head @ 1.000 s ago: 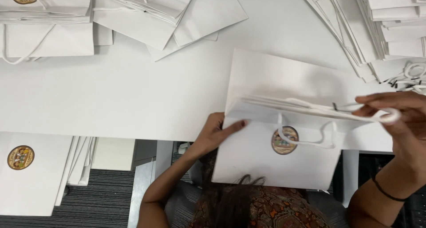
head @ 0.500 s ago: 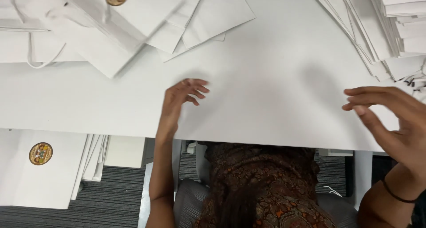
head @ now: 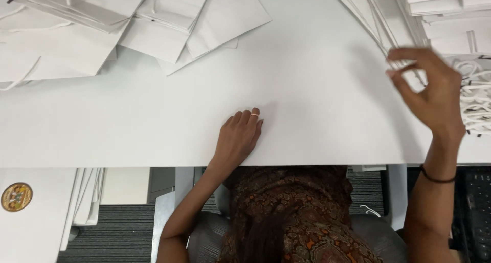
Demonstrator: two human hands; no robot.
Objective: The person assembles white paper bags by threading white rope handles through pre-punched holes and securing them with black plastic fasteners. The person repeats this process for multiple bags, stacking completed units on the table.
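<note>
Stickers, round and gold, mark the leftmost things: one sits on a white paper bag (head: 23,217) lying below the table edge at the lower left, with more flat white bags (head: 84,196) stacked on edge just beside it. Above, across the top left of the white table (head: 153,125), a loose heap of flat white bags (head: 102,22) spreads out, some overlapping, one showing a gold sticker at the very top edge and another trailing a white cord handle.

Near the middle, the left hand (head: 239,137) lies palm down on the bare tabletop close to its near edge, fingers together and relaxed, holding nothing; a thin ring shows on one finger. Below the table edge sit the person's patterned brown garment (head: 291,212) and a grey carpeted floor (head: 110,232).

To the right, the right hand (head: 434,94) hovers raised over the table's right side, fingers spread and curled, thumb and forefinger drawn narrowly toward each other at the edge of a fanned stack of flat white bags (head: 378,17). Whether the fingertips pinch a bag edge I cannot tell. A dark band circles that wrist. Just right of the hand lies a tangle of white cord handles (head: 475,94), and a dark keyboard (head: 478,212) shows at the lower right.
</note>
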